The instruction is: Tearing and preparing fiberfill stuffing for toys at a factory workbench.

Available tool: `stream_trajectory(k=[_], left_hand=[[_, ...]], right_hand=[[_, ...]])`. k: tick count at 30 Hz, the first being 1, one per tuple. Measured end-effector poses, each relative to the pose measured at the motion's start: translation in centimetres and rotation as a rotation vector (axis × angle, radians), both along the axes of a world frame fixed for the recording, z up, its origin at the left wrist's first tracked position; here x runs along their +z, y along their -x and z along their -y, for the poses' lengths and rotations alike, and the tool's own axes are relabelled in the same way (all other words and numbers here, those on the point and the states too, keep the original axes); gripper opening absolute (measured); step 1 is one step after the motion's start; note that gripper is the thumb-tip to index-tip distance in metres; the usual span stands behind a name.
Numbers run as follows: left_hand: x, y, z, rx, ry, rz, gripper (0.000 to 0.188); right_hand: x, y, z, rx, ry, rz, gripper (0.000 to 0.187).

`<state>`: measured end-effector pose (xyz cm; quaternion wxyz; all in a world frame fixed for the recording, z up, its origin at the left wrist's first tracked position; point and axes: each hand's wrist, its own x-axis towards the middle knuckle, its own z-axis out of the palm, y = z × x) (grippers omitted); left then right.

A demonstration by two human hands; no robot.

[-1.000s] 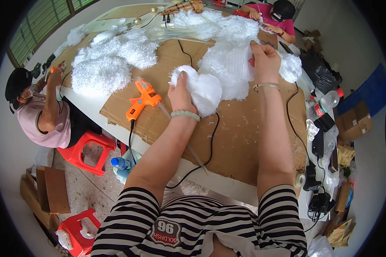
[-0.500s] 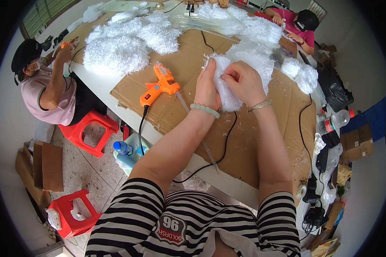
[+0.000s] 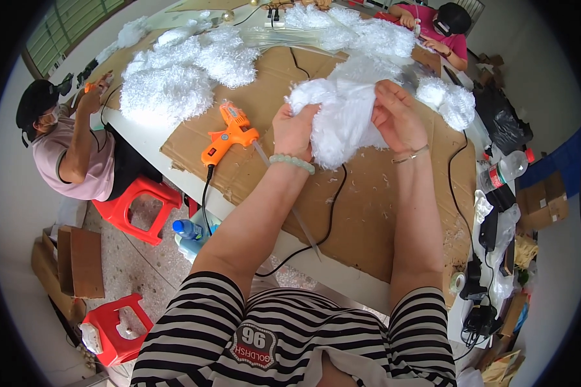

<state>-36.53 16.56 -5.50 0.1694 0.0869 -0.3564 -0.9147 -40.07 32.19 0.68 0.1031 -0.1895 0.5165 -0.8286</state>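
Over the cardboard, my two hands stretch a piece of white fringed fabric (image 3: 342, 129) between them. My left hand (image 3: 294, 132), with a beaded bracelet at its wrist, closes on the fabric's left side. My right hand (image 3: 401, 119), wearing a bangle, has its thumb and fingers at the upper right edge, where the cloth looks thin and flat. Shaggy fringe hangs from the piece's lower end. More white fringed material (image 3: 368, 68) lies just beyond it. An orange glue gun (image 3: 231, 134) rests left of my hands, a clear glue stick trailing from its back.
Heaps of white fringe (image 3: 168, 87) cover the far left, with clear sticks (image 3: 284, 40) behind. A black cable (image 3: 332, 213) crosses the cardboard (image 3: 239, 184). Co-workers sit at left (image 3: 71, 142) and far right (image 3: 445, 32). A plastic bottle (image 3: 510, 169) and red stools (image 3: 145, 219) surround the table.
My hands have moved apart, the right one outward, and the bundled white fabric is now spread between them. The whole view has shifted slightly.
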Motion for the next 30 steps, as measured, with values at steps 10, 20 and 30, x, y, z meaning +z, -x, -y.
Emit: stream_trajectory(k=[10,20,30], left_hand=[[0.5,-0.2,0.9,0.255,-0.176,0.208,0.020],[0.5,0.1,0.2,0.086,-0.231,0.076,0.033],[0.3,-0.2,-0.8,-0.102,-0.173,-0.122,0.021]], right_hand=[[5.4,0.8,-7.1,-0.230,0.387,-0.108,0.022],[0.0,4.0,1.0,-0.755,-0.616,-0.324,0.027],[-2.9,-0.6,4.3,-0.504,-0.929,-0.935,0.011]])
